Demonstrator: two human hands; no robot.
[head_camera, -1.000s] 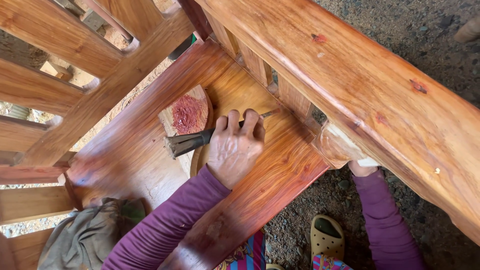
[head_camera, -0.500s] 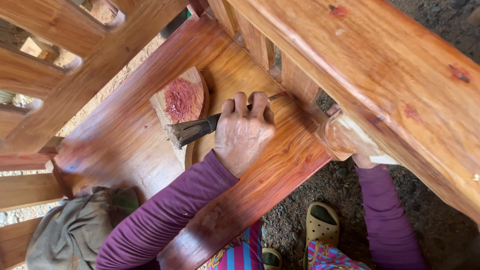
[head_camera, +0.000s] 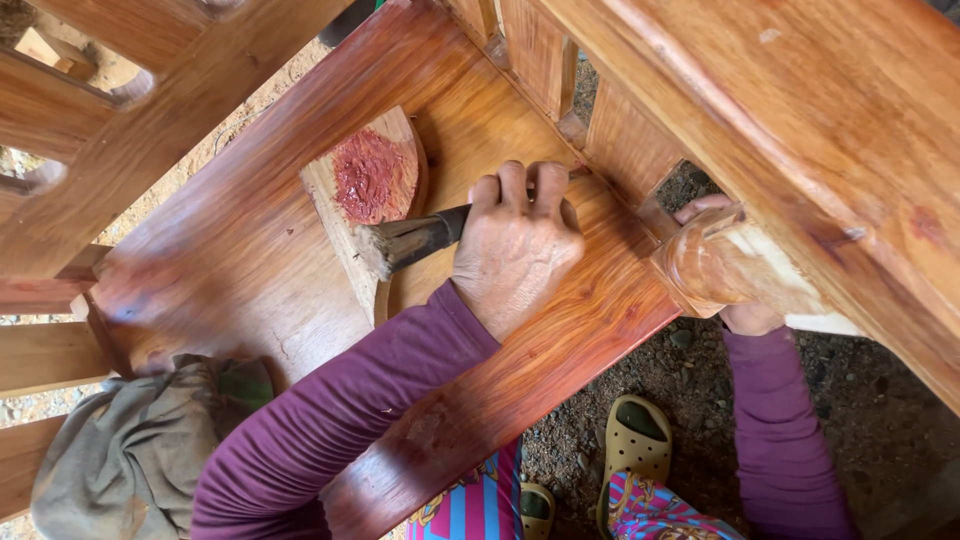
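One brush, one wood offcut, one rag, two hands on a varnished wooden bench.
Left hand closed tight around the paintbrush, bristles touching the wood offcut carrying red paste; right hand wraps the bench post; rag lies on the seat.

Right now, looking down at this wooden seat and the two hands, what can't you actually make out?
- Head view: most of the right hand, hidden behind the rounded armrest end; its grip cannot be told.
- The brush handle's end, covered by the left hand.
- The grey cloth, cut off by the lower left edge.
- The sandals, partly hidden by the seat board and patterned trousers.
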